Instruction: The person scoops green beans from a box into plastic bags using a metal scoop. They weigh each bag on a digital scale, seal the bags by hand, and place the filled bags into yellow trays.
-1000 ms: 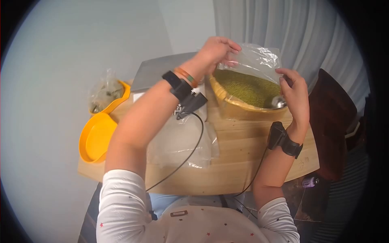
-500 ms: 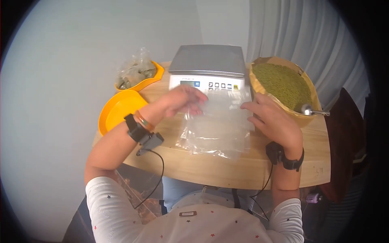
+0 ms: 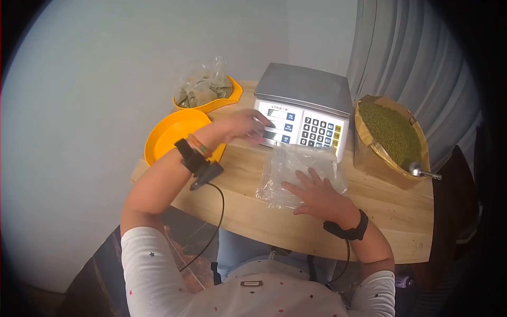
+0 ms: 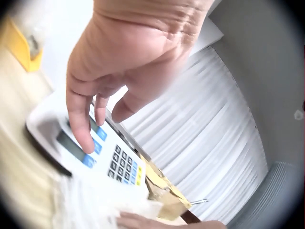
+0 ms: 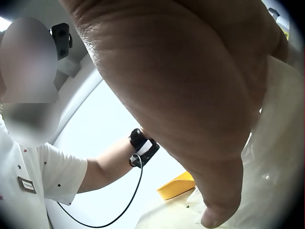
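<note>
My right hand (image 3: pixel 318 199) rests, fingers spread, on a stack of clear plastic bags (image 3: pixel 277 177) in front of the scale. The left hand (image 3: pixel 243 127) is at the left front of the digital scale (image 3: pixel 296 82), by its display panel, holding nothing. In the left wrist view its fingers (image 4: pixel 78 114) hang loosely over the displays and blue buttons. To the right of the scale stands a paper-lined container of small green beans (image 3: pixel 388 127), a metal scoop (image 3: pixel 417 170) lying at its near rim.
A yellow pan (image 3: pixel 158 138) sits at the table's left. Behind it, another yellow scoop-shaped pan (image 3: pixel 237 95) holds filled clear bags (image 3: pixel 203 92). A cable (image 3: pixel 222 211) hangs from the left wrist camera across the front edge of the wooden table (image 3: pixel 248 211).
Both hands have come away from the bean container, where they held up a clear bag. The right hand has moved down onto the bag stack; the left has moved to the scale's panel.
</note>
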A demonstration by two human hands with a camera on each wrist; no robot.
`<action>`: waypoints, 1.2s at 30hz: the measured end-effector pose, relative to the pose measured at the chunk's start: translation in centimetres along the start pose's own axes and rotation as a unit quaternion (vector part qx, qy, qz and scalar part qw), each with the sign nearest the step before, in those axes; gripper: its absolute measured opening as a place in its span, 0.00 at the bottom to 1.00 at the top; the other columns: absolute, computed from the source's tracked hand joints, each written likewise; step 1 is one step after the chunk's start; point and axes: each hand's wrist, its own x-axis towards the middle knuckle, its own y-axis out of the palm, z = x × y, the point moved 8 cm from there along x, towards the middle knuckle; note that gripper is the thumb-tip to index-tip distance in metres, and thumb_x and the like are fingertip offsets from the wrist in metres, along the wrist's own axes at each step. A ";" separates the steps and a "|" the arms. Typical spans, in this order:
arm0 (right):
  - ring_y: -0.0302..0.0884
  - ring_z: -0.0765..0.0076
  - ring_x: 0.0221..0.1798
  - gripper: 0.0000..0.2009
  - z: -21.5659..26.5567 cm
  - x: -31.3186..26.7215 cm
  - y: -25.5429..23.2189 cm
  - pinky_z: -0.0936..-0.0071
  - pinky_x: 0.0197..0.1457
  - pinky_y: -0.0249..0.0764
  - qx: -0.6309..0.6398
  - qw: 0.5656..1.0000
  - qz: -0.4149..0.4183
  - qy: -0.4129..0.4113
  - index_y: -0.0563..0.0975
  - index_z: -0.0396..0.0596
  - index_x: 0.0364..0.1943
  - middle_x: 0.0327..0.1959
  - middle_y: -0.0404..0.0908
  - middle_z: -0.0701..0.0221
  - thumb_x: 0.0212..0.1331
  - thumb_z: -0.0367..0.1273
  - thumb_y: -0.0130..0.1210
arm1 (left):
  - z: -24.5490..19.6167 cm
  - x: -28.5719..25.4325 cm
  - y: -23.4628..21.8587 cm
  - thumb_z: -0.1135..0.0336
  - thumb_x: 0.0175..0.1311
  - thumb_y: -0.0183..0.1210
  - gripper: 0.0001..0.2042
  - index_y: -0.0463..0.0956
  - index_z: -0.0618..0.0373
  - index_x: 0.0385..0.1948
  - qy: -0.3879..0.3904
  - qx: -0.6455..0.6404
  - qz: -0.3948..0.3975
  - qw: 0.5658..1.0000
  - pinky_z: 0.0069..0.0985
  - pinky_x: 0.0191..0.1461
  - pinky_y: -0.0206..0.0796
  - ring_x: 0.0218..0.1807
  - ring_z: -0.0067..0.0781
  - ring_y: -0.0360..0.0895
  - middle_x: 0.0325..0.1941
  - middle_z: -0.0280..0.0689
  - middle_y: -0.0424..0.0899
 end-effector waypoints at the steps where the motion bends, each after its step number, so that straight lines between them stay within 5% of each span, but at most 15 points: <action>1: 0.39 0.32 0.78 0.39 -0.1 0.1 0.1 0.27 0.69 0.55 -0.002 1.000 0.005 0.003 0.54 0.70 0.74 0.76 0.49 0.53 0.59 0.51 0.60 | -0.4 0.1 -2.5 0.70 0.69 0.52 0.16 0.70 0.62 0.56 0.006 0.040 -0.056 0.998 0.25 0.52 0.78 0.46 0.32 0.84 0.45 0.43 0.82; 4: 0.39 0.32 0.78 0.39 -0.3 0.1 -0.1 0.27 0.69 0.55 0.001 1.000 0.008 -0.004 0.54 0.70 0.74 0.77 0.48 0.53 0.60 0.50 0.60 | -0.9 2.0 -11.8 0.68 0.66 0.55 0.16 0.74 0.65 0.52 0.058 0.155 -0.228 0.960 0.29 0.49 0.77 0.46 0.37 0.84 0.47 0.44 0.81; 6: 0.39 0.32 0.78 0.39 -0.2 -0.3 -0.5 0.27 0.69 0.55 0.010 1.000 0.006 -0.008 0.54 0.70 0.74 0.77 0.48 0.53 0.59 0.50 0.60 | -1.1 3.5 -18.8 0.64 0.62 0.59 0.18 0.77 0.66 0.50 0.126 0.354 -0.371 0.849 0.36 0.50 0.75 0.45 0.47 0.83 0.48 0.49 0.81; 7: 0.38 0.32 0.79 0.40 0.0 -0.5 -0.8 0.28 0.70 0.54 0.019 1.000 0.002 -0.014 0.54 0.70 0.74 0.77 0.47 0.54 0.59 0.50 0.60 | -1.0 3.4 -19.5 0.64 0.62 0.59 0.18 0.77 0.66 0.50 0.126 0.354 -0.370 0.849 0.36 0.50 0.75 0.45 0.47 0.83 0.48 0.49 0.81; 9: 0.38 0.33 0.79 0.40 0.2 -1.0 -1.7 0.29 0.71 0.53 0.028 0.999 -0.005 -0.017 0.53 0.70 0.75 0.78 0.47 0.54 0.59 0.50 0.60 | -2.9 0.8 -21.0 0.61 0.57 0.60 0.18 0.79 0.64 0.46 0.170 0.471 -0.535 0.680 0.43 0.52 0.72 0.47 0.58 0.81 0.44 0.54 0.84; 13: 0.38 0.35 0.79 0.41 0.4 -2.1 -3.7 0.33 0.74 0.50 0.047 0.998 -0.029 -0.015 0.52 0.69 0.75 0.78 0.46 0.55 0.59 0.48 0.61 | -1.1 3.6 -23.3 0.58 0.57 0.62 0.18 0.81 0.63 0.43 0.111 0.538 -0.499 0.670 0.43 0.54 0.72 0.49 0.55 0.81 0.44 0.52 0.84; 15: 0.41 0.35 0.78 0.41 0.3 -2.7 -4.4 0.38 0.74 0.51 0.042 0.998 -0.048 -0.015 0.54 0.67 0.75 0.77 0.47 0.55 0.58 0.48 0.63 | 1.9 5.4 -24.4 0.55 0.58 0.62 0.18 0.81 0.60 0.43 -0.006 0.475 -0.427 0.770 0.43 0.56 0.71 0.50 0.54 0.81 0.45 0.50 0.85; 21: 0.45 0.37 0.77 0.41 -0.1 -3.9 -6.7 0.47 0.75 0.54 0.040 0.996 -0.084 -0.015 0.58 0.63 0.74 0.76 0.50 0.55 0.55 0.44 0.66 | 4.7 6.8 -27.9 0.54 0.66 0.54 0.17 0.82 0.58 0.40 0.021 0.391 -0.486 0.781 0.44 0.55 0.72 0.49 0.57 0.80 0.43 0.51 0.85; 27: 0.45 0.39 0.78 0.40 -1.0 -4.3 -7.6 0.47 0.76 0.52 0.052 0.994 -0.098 -0.011 0.58 0.64 0.73 0.76 0.51 0.56 0.56 0.43 0.65 | 0.7 2.7 -27.0 0.55 0.70 0.47 0.17 0.82 0.57 0.35 0.100 0.373 -0.575 0.721 0.44 0.57 0.68 0.45 0.56 0.80 0.37 0.47 0.85; 36: 0.49 0.41 0.77 0.37 -0.9 -5.5 -10.6 0.48 0.75 0.56 0.065 0.982 -0.171 -0.039 0.63 0.62 0.71 0.75 0.54 0.59 0.55 0.37 0.66 | -5.7 -2.0 -25.2 0.53 0.70 0.48 0.18 0.83 0.57 0.34 0.162 0.288 -0.590 0.737 0.41 0.45 0.71 0.41 0.55 0.81 0.35 0.46 0.86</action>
